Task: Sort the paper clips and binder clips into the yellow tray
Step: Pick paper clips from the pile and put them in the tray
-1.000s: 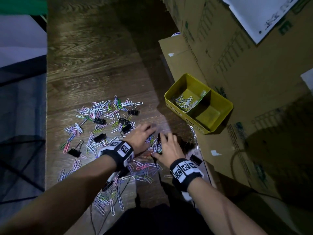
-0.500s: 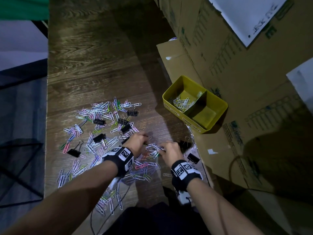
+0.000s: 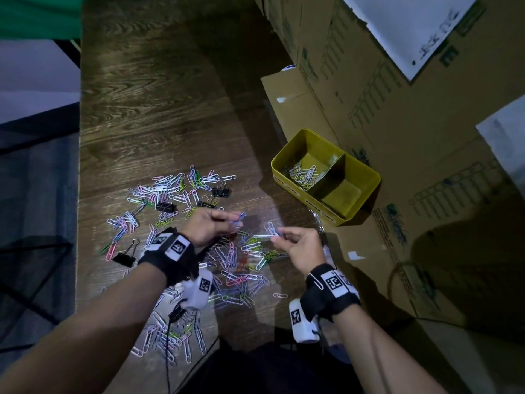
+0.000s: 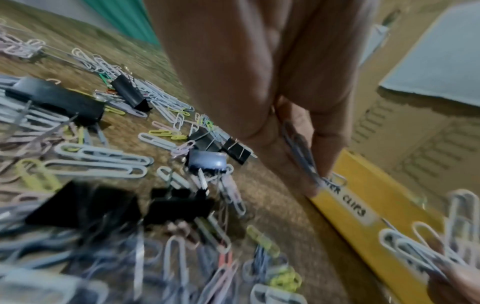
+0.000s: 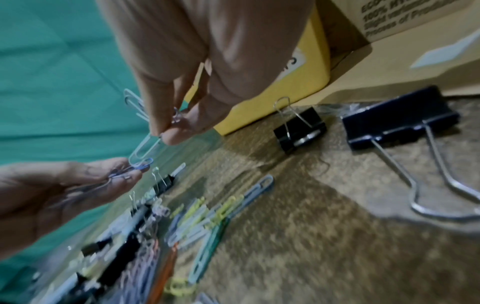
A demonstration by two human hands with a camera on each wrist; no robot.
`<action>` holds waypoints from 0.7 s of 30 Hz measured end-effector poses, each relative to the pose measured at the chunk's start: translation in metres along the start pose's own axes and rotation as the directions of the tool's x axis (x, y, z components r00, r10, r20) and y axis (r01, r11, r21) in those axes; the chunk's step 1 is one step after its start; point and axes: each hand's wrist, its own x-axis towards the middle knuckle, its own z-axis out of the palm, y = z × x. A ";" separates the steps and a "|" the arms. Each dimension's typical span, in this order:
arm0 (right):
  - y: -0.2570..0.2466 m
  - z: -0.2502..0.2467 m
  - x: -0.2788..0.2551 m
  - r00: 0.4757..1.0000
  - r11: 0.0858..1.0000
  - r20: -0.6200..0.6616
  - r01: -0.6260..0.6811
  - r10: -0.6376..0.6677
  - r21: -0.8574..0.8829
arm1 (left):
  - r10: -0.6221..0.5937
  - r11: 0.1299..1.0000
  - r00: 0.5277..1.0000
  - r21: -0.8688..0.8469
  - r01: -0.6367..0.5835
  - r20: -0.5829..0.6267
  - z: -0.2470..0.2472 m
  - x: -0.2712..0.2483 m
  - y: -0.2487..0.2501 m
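Coloured paper clips (image 3: 170, 189) and black binder clips (image 3: 221, 192) lie scattered on the dark wooden table (image 3: 159, 115). The yellow tray (image 3: 287, 182) stands to the right, its near-left compartment holding several paper clips (image 3: 303, 174), its other compartment bare. My left hand (image 3: 227, 220) is lifted above the pile and pinches a few paper clips (image 4: 302, 156). My right hand (image 3: 279, 236), also lifted, pinches white paper clips (image 5: 144, 147). The two hands are close together, left of the tray.
Cardboard boxes (image 3: 412, 155) wall in the table's right side, right behind the tray. Two binder clips (image 5: 298, 128) lie on the table by the tray's near wall. The table's left edge (image 3: 79, 172) drops to a dark floor. Wires run from the wrist cameras.
Both hands have risen off the pile, where they lay flat a second ago. Each now pinches paper clips taken from the heap between them.
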 end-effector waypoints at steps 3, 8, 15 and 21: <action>-0.015 -0.009 -0.003 0.999 0.990 -0.039 0.039 -0.034 0.134 | 0.049 0.984 0.992 -0.174 -0.028 0.113 0.004 0.003 0.030; -0.048 -0.028 -0.004 0.990 0.955 -0.114 0.117 -0.089 0.273 | 0.193 0.957 0.959 -0.255 -0.137 0.208 0.033 0.018 0.092; -0.104 -0.050 0.012 0.919 0.908 -0.327 0.316 -0.221 0.274 | 0.208 0.961 0.968 0.156 -0.229 0.141 0.106 0.062 0.134; -0.120 -0.071 0.063 0.887 0.970 -0.412 0.242 -0.209 0.029 | 0.164 0.858 0.964 0.453 -0.243 0.208 0.116 0.082 0.118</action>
